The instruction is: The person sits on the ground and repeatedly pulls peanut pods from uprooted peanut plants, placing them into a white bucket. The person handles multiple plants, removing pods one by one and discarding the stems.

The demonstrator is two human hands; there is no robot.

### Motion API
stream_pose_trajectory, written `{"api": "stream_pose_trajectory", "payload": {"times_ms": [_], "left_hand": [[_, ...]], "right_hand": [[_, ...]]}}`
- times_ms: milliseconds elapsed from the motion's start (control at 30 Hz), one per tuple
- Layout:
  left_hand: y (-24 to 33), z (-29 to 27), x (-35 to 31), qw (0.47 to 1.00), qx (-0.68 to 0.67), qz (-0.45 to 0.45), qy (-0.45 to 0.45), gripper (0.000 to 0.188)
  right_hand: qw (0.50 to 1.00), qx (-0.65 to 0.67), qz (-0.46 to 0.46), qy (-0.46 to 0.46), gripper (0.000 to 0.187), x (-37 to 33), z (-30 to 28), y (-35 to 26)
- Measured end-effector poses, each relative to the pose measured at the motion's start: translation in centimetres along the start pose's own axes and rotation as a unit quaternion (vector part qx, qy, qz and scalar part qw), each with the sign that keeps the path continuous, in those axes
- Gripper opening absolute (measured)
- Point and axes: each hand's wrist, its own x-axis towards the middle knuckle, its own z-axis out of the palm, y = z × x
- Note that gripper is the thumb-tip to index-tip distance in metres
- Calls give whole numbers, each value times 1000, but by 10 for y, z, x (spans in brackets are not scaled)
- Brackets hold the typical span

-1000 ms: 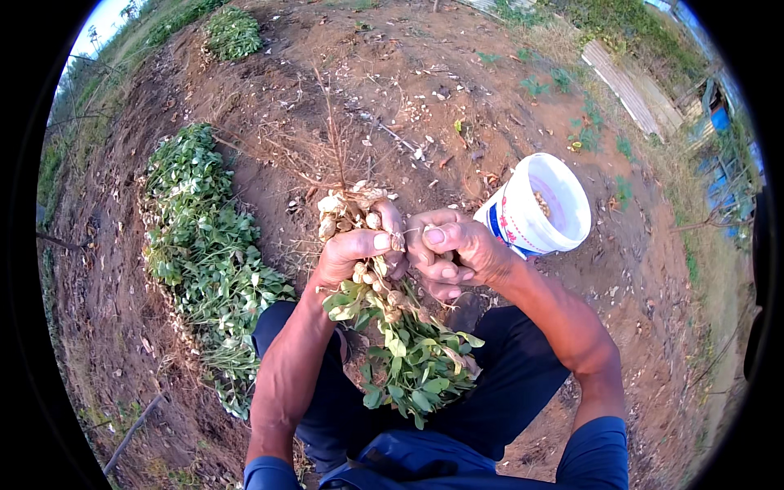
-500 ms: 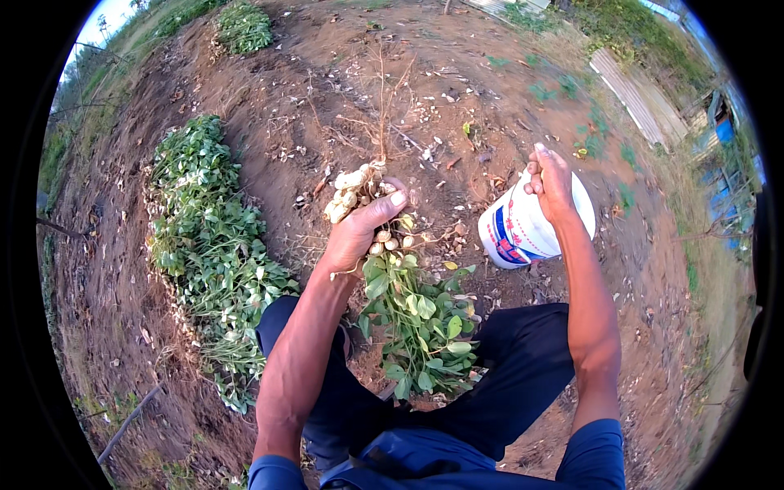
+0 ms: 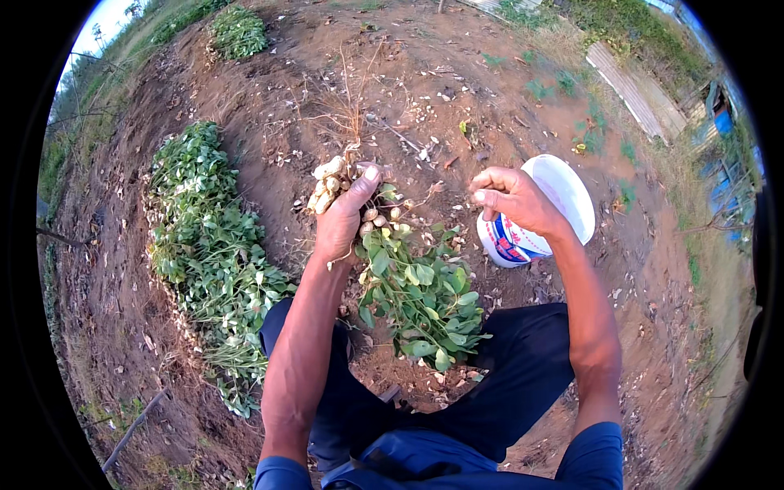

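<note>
Head view: my left grip, the left hand (image 3: 347, 216), is clamped on the peanut plant (image 3: 425, 294) at its pod-bearing section, thumb laid across the top. The plant is in front of my body, between my forearms and above the gap between my knees. Its thin bare roots (image 3: 354, 122) point away from me; its green leaves hang toward my lap. Pale pods (image 3: 329, 184) cluster at the left side of the left grip, and further pods show just to the right of the thumb. My right grip, the right hand (image 3: 523, 200), is apart from the plant, fingers bent and thumb alongside; I cannot tell whether the fingertips meet or hold anything. It overlaps the near left side of the white bucket (image 3: 513, 247) in this view; contact with the bucket cannot be determined. The bucket, marked in blue and red, rests on the brown soil (image 3: 286, 82) beyond my right knee. A long pile of leafy plants (image 3: 212, 245) lies on the soil to my left.
</note>
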Motion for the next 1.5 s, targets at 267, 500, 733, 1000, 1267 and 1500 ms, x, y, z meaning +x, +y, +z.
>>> {"api": "stream_pose_trajectory", "payload": {"times_ms": [267, 500, 733, 1000, 1267, 1500], "left_hand": [[-2, 12, -2, 1000, -6, 10, 18, 22], [-8, 3, 3, 1000, 20, 9, 22, 22], [-6, 7, -2, 999, 47, 15, 19, 25], [-4, 8, -5, 997, 66, 6, 33, 24], [-5, 16, -7, 996, 88, 21, 24, 26], [-9, 12, -4, 991, 129, 26, 1, 26]], "right_hand": [[985, -120, -121, 14, 56, 5, 83, -42], [994, -48, -98, -7, 50, 6, 103, -46], [990, -105, -91, -19, 38, 10, 101, -40], [966, -61, -171, -184, 47, 11, 81, -41], [960, 183, 54, -207, 46, 4, 75, -38], [965, 172, 16, -198, 33, 7, 77, -29]]}}
